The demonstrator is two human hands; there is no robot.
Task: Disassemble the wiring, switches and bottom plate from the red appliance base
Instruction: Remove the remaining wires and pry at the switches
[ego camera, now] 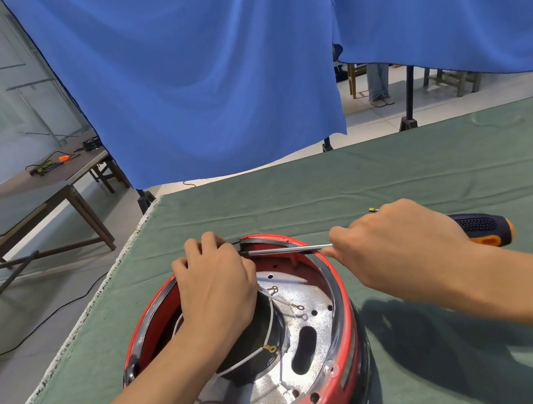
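The red appliance base [346, 375] lies upside down on the green cloth, its open underside facing me. Inside is a shiny metal bottom plate [306, 302] with holes and an oval slot. White wires [272, 324] with ring terminals run across it. My left hand [216, 284] reaches over the far rim, fingers curled around a black part there. My right hand [398, 245] grips a screwdriver [481, 228] with a black and orange handle. Its metal shaft points left, and the tip meets the black part at the far rim beside my left fingers.
The green cloth covers the table [424, 166], whose left edge runs diagonally beside the base. A small brass piece [373, 210] lies on the cloth behind my right hand. Blue curtains [206, 73] hang behind. A wooden table [19, 209] stands at the left.
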